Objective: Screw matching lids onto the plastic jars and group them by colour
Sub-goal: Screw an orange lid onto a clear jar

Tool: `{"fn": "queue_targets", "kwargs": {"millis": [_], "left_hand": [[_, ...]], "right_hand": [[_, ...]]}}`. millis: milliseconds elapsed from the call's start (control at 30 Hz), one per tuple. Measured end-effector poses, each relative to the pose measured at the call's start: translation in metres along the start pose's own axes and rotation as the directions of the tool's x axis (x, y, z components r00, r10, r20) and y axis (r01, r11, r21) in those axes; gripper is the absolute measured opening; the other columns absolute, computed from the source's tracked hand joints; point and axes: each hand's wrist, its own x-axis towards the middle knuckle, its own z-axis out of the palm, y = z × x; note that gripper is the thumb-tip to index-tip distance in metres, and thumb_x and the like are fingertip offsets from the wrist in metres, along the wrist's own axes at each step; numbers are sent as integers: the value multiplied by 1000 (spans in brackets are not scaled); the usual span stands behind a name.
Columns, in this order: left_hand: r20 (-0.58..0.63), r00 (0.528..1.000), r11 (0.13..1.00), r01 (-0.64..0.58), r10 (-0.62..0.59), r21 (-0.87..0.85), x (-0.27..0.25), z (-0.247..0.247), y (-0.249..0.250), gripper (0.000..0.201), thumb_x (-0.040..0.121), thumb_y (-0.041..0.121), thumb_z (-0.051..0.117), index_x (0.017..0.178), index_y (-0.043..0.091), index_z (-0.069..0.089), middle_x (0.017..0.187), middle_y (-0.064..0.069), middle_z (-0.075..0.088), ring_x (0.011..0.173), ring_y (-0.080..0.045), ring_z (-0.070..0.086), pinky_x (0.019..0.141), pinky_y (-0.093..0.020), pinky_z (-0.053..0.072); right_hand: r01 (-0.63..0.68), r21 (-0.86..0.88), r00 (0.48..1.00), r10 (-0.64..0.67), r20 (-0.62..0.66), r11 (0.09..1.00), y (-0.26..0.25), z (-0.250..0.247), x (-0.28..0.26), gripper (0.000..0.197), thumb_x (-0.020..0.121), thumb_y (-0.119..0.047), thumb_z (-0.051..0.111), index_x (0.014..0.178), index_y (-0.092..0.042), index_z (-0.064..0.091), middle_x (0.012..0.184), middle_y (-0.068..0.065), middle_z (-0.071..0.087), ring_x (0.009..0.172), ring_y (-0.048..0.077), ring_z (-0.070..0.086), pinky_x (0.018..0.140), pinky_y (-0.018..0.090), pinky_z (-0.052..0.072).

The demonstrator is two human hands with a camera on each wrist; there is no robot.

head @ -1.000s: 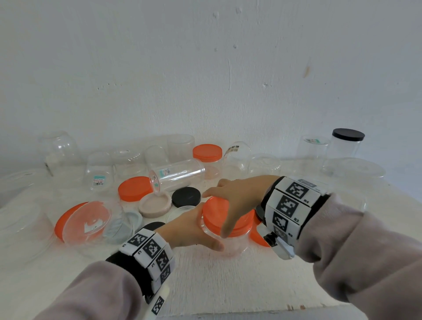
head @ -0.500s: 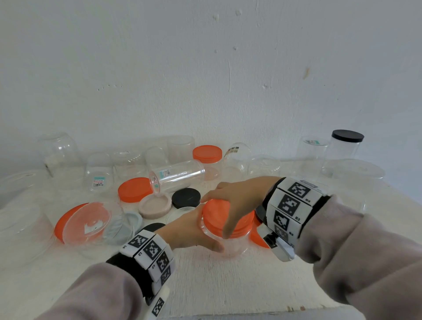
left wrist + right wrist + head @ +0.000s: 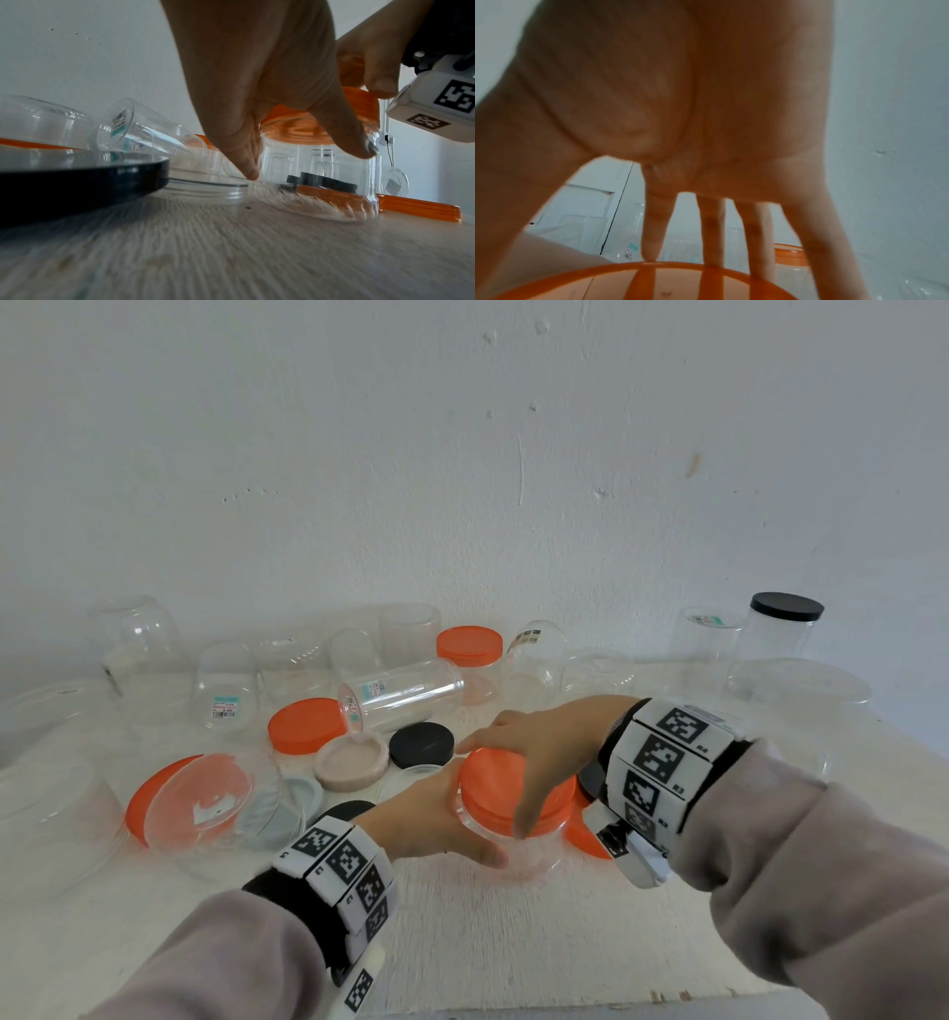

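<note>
A clear plastic jar (image 3: 529,852) stands on the white table near its front, with an orange lid (image 3: 493,788) on top. My left hand (image 3: 436,819) grips the jar's side, thumb in front. From above, my right hand (image 3: 544,742) holds the orange lid's rim with spread, curled fingers. In the left wrist view the jar (image 3: 321,174) shows the lid (image 3: 359,105) tilted on its mouth, my left thumb (image 3: 354,142) across the wall. In the right wrist view my fingers (image 3: 711,233) reach down round the lid (image 3: 654,284).
Loose lids lie behind: orange (image 3: 305,724), beige (image 3: 352,760), black (image 3: 421,743), another orange (image 3: 585,839) by the jar. A capped orange jar (image 3: 470,654), a black-lidded jar (image 3: 783,624), a jar lying on its side (image 3: 405,693) and several empty clear jars line the wall.
The hands and jar stay in the same place; my right hand has turned slightly on the orange lid.
</note>
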Motion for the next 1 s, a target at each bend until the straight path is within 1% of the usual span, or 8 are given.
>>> {"fn": "queue_targets", "kwargs": {"millis": [67,167,267,300,433,567,833,1000], "left_hand": [[7,1000,1000,-19,19,-5,0,0,0,109,60,29,92,142,43,21,130,22,48,117,2,48,91,-12,41],[-9,1000,1000,7,-7,-6,-1,0,1,108,59,32,92,145,33,27,134,16,49,123,-7,48,105,-28,41],[-18,1000,1000,18,-18,-5,-1,1,1,106,58,32,93,144,29,32,133,12,53,124,-11,50,109,-38,40],[-18,1000,1000,20,-20,-3,-2,1,2,105,58,31,93,144,29,33,133,12,54,124,-11,50,109,-38,41],[-19,1000,1000,18,-18,9,-2,1,3,106,60,30,92,146,29,28,136,12,50,126,-11,48,110,-35,39],[-6,1000,1000,10,-10,-2,-3,1,5,109,61,27,92,147,30,25,137,14,47,127,-10,45,110,-33,38],[-14,1000,1000,22,-22,3,-3,1,6,106,59,29,92,145,28,30,135,10,52,126,-13,49,110,-40,40],[-5,1000,1000,12,-12,-8,-4,2,7,111,61,25,92,147,33,22,138,11,47,128,-13,46,111,-39,38]], "right_hand": [[23,16,1000,-22,-7,1000,1,0,1,93,70,-53,79,142,-55,22,142,-9,29,131,24,35,104,47,38],[-11,-5,998,11,-63,1000,2,5,5,92,68,-67,72,143,-50,23,138,-9,33,122,22,42,96,41,42],[-73,-17,986,70,-153,997,-1,11,8,97,65,-84,57,145,-38,26,136,-4,37,84,15,50,71,29,41],[-86,-21,983,82,-163,996,0,12,8,100,65,-86,55,146,-35,26,138,-2,38,85,14,51,72,30,41],[-44,0,998,44,-55,999,3,5,4,102,66,-72,70,148,-48,12,148,-6,28,133,25,36,104,45,37],[27,20,999,-26,-31,999,4,1,1,92,70,-53,78,143,-54,21,139,-11,30,130,22,35,102,43,39],[-61,-13,984,58,-168,998,5,14,8,100,65,-84,59,146,-39,23,139,-4,37,120,21,43,95,40,42],[37,23,998,-37,-42,999,8,7,1,97,69,-54,78,144,-55,17,145,-12,26,132,21,33,104,44,38]]}}
